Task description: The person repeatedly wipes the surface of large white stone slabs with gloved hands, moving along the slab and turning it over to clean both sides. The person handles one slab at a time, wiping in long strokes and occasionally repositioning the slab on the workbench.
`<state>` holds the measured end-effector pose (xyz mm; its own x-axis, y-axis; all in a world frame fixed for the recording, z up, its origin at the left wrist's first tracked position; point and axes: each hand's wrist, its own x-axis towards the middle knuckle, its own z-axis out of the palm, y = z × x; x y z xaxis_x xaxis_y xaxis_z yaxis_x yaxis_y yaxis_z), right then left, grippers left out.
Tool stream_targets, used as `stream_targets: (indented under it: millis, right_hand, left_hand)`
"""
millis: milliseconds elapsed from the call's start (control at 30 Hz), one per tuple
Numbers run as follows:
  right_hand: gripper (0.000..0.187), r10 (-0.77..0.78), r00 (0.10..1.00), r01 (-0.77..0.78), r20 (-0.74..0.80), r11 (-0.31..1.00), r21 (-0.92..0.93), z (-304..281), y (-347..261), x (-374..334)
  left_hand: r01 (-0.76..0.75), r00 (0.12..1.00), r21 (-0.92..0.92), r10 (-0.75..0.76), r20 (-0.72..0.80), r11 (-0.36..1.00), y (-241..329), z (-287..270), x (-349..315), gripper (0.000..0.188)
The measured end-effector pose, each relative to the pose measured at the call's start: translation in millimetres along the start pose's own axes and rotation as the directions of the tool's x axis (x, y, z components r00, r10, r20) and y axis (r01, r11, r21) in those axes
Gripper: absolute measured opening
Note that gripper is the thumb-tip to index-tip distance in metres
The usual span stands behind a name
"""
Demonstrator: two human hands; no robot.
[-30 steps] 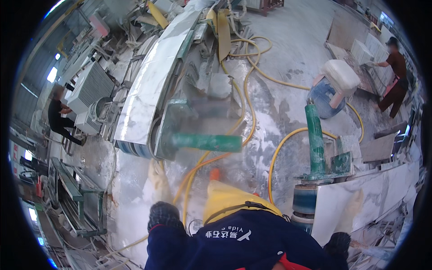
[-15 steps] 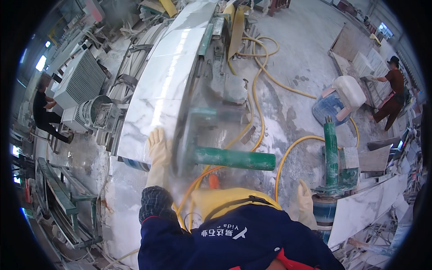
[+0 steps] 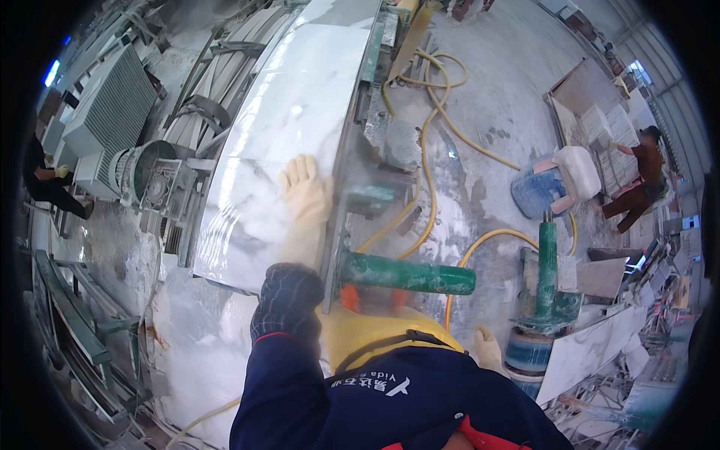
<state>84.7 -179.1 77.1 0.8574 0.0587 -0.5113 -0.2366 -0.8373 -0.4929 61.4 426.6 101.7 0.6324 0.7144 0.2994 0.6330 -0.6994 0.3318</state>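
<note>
My left hand (image 3: 306,184), in a cream rubber glove, lies flat with fingers stretched on a glossy white, grey-veined stone slab (image 3: 247,199). It rests near the slab's right edge, close to a seam. Several slabs run end to end away from me on a long machine bed. My right hand (image 3: 487,349), gloved alike, hangs low at my right side with fingers extended and nothing seen in it. It is beside a blue and grey drum-shaped base (image 3: 527,352) under an upright green post (image 3: 547,266). A green horizontal cylinder (image 3: 409,273) sits just in front of my yellow apron (image 3: 390,324).
Yellow hoses (image 3: 429,172) loop over the wet floor. A blue plastic barrel (image 3: 538,191) stands at the right, with a pale container beside it. A ribbed machine housing (image 3: 112,101) and a green metal frame (image 3: 82,330) lie left. Two other people work at the far left and right.
My left hand has moved forward and right across the slab, toward its right edge. My right hand has drawn slightly back and left. The view has shifted a little.
</note>
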Motion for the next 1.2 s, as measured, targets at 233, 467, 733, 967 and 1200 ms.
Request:
stream_targets:
  millis: [233, 467, 733, 967, 1200]
  right_hand:
    - [0.035, -0.222, 0.967, 0.238, 0.126, 0.963, -0.13, 1, -58, 57]
    - [0.039, -0.207, 0.93, 0.212, 0.304, 0.977, 0.015, 10, -48, 107]
    - [0.031, -0.201, 0.913, 0.254, 0.355, 0.961, -0.109, -5, -16, 106]
    - [0.034, -0.257, 0.853, 0.384, 0.455, 0.898, -0.213, 1, 31, 124]
    - [0.025, -0.228, 0.941, 0.208, 0.252, 0.973, 0.105, 3, 41, 89]
  left_hand:
    - [-0.234, 0.971, -0.005, 0.234, 0.041, 0.972, -18, -23, -57, 0.054]
    - [-0.274, 0.941, -0.052, 0.279, 0.192, 0.96, -35, -85, -146, 0.057]
    - [0.064, 0.996, 0.262, -0.078, 0.044, 0.963, -121, -131, -220, 0.054]
    - [0.292, 0.956, 0.308, -0.286, -0.066, 0.905, -186, -125, -158, 0.057]
    - [0.19, 0.982, 0.249, -0.189, -0.028, 0.95, -211, -101, -81, 0.055]
